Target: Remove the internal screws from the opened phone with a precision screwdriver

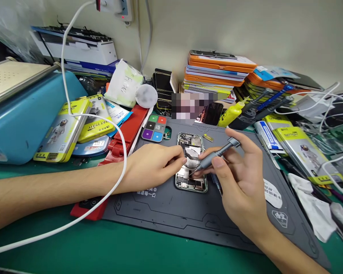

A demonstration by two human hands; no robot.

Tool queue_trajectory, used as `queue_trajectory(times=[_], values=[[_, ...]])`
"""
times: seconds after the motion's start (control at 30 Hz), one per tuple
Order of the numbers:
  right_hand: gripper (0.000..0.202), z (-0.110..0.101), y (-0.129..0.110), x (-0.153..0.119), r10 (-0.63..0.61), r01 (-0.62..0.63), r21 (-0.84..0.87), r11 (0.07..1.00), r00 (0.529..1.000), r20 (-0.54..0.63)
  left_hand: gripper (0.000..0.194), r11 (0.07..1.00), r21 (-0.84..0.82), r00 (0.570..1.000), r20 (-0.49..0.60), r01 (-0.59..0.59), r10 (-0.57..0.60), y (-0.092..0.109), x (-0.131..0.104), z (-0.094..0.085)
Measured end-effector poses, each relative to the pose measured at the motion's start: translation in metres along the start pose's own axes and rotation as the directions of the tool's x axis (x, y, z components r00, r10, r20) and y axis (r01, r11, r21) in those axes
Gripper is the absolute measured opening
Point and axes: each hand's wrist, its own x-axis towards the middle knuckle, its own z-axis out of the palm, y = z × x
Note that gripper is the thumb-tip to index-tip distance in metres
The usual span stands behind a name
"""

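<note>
An opened smartphone (198,141) lies on the grey work mat (171,217), its inner parts exposed. My right hand (240,179) grips a grey precision screwdriver (207,163), with the forefinger by the cap at its top end. The thin tip points down to the left over the phone's lower half. My left hand (157,163) rests at the phone's left edge, fingers curled and pinched together; whatever they hold is hidden. A dark slim tool (216,184) lies just right of the phone, partly covered by my right hand. A small yellow-and-black part (207,137) sits beyond the phone.
A colored-square tray (154,128) stands beyond my left hand. Red tool (128,133), battery packs (61,129) and a blue machine (25,121) crowd the left. A white cable (122,140) crosses over my left forearm. Yellow bottle (233,111), tool holder (246,114) and stacked boxes (217,70) stand behind.
</note>
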Motion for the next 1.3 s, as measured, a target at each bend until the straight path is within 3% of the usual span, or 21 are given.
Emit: queue_trajectory(times=[0.4,0.6,0.73,0.9,1.03,1.3], values=[[0.046,-0.001,0.002,0.001,-0.041,0.037,0.045,0.998,0.996,0.078,0.023,1.0,-0.011,1.0,0.02,-0.02,0.02,-0.002,0.0,0.0],[0.061,-0.007,0.005,-0.006,-0.277,0.294,-0.187,0.937,0.954,0.111,0.025,1.0,-0.005,0.999,0.039,-0.022,0.023,0.0,0.0,0.0],[0.068,-0.007,0.007,-0.01,-0.38,0.409,-0.213,0.887,0.91,0.163,0.024,0.999,-0.008,0.999,0.014,-0.038,0.038,-0.001,0.0,0.0],[0.056,-0.003,0.001,-0.006,-0.265,0.263,-0.127,0.956,0.964,0.001,0.013,0.981,-0.097,0.986,-0.008,-0.167,0.167,-0.004,0.0,-0.002],[0.048,-0.003,0.0,-0.004,-0.146,0.145,-0.015,0.989,0.987,-0.066,0.01,0.964,-0.135,0.973,-0.006,-0.231,0.232,-0.006,0.001,-0.002],[0.051,0.0,-0.001,-0.007,-0.167,0.167,-0.008,0.986,0.986,-0.014,0.01,0.973,-0.115,0.978,0.035,-0.2,0.206,-0.006,0.001,-0.002]])
